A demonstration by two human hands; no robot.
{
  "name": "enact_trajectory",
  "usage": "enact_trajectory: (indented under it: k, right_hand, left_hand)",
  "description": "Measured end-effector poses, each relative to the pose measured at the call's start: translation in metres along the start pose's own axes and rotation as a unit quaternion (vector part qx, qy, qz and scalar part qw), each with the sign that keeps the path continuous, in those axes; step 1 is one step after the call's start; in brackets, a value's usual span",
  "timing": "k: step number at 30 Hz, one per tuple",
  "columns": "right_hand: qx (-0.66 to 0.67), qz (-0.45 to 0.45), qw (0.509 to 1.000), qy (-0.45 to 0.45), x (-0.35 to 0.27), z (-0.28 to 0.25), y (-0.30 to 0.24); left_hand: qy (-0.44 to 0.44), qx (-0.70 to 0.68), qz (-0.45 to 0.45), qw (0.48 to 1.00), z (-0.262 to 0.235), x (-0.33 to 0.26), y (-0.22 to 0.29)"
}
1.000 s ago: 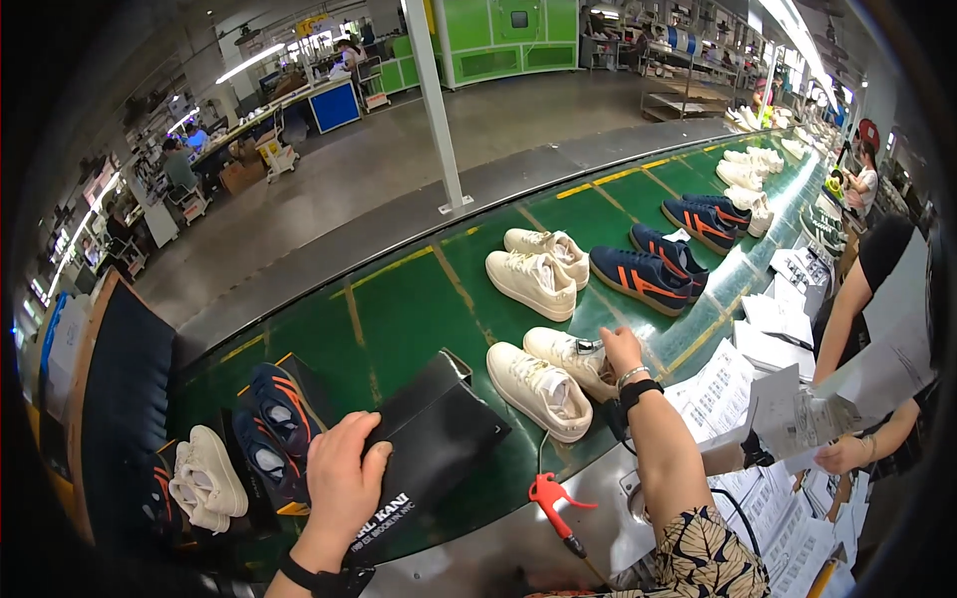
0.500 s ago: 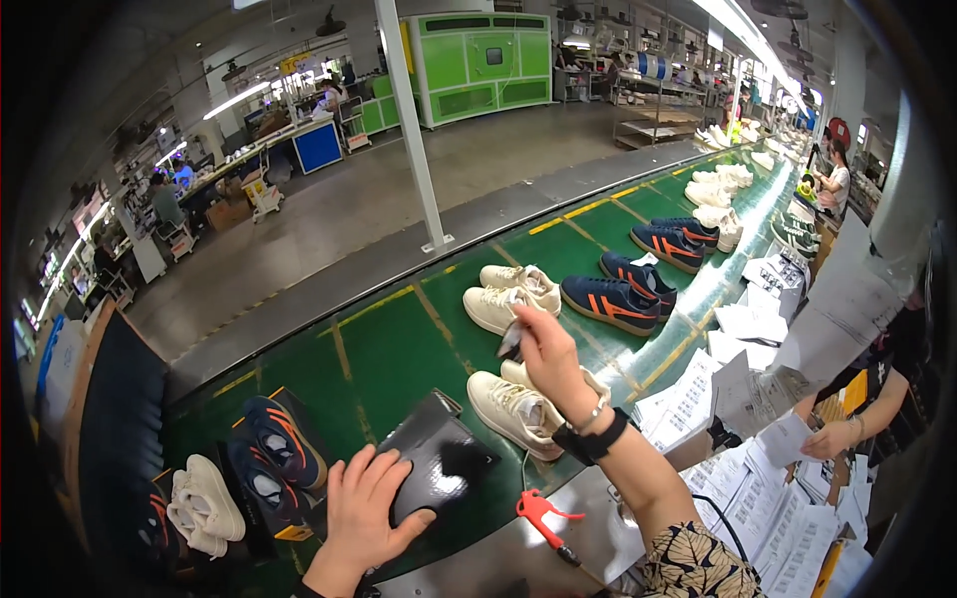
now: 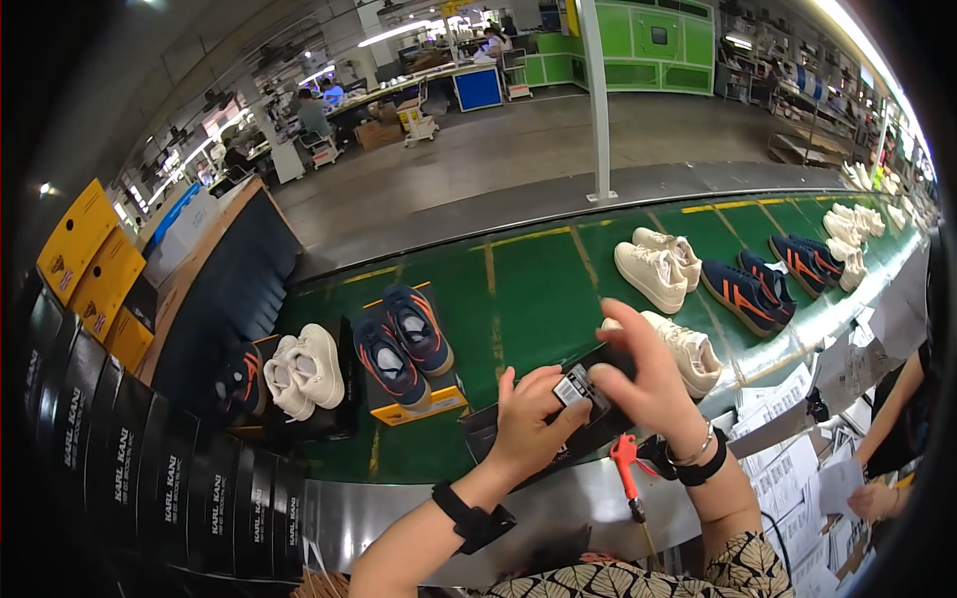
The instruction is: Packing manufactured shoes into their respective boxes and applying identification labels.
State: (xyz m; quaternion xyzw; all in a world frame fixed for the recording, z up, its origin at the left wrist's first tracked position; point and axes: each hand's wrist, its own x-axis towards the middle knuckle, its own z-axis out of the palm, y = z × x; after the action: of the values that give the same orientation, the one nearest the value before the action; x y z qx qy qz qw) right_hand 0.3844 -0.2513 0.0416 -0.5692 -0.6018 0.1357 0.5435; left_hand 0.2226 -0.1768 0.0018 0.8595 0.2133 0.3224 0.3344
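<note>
My left hand (image 3: 530, 421) is closed, its thumb and fingers around a small white barcode label (image 3: 571, 390) with a dark edge. Close on the right, my right hand (image 3: 653, 384) has its thumb and fingers apart, the thumb beside the label. Beneath both hands lies a black shoebox (image 3: 481, 431) on the green belt, largely covered by them. Past my right hand sits a pair of cream sneakers (image 3: 695, 357), partly hidden by it. To the left, navy sneakers with orange stripes (image 3: 394, 359) rest on an open box with a yellow edge.
Cream sneakers (image 3: 319, 364) sit on a black box further left, near stacked black shoeboxes (image 3: 209, 508) and yellow boxes (image 3: 90, 269). More shoe pairs line the green belt (image 3: 528, 289). A red air gun (image 3: 625, 463) is at the metal edge. Right, another person's hand (image 3: 872, 500) is among papers.
The view has swung left. My right hand has come from the cream sneakers to my left hand over the black shoebox. My left hand has gone from lying on the box to gripping the label.
</note>
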Motion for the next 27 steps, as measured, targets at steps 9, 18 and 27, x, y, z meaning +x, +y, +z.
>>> enact_trajectory:
  k: [9, 18, 27]
  right_hand:
    - [0.350, 0.245, 0.904, 0.003, -0.039, -0.002, 0.016]
    - [0.132, 0.164, 0.974, -0.082, -0.034, -0.035, 0.030]
    - [-0.038, 0.092, 0.993, -0.058, -0.018, -0.030, 0.035]
  left_hand:
    - [0.037, 0.074, 0.051, 0.995, 0.010, -0.004, 0.002]
    - [0.044, 0.172, 0.099, 0.979, 0.012, 0.008, 0.004]
    - [-0.060, 0.196, 0.056, 0.977, 0.012, 0.016, 0.001]
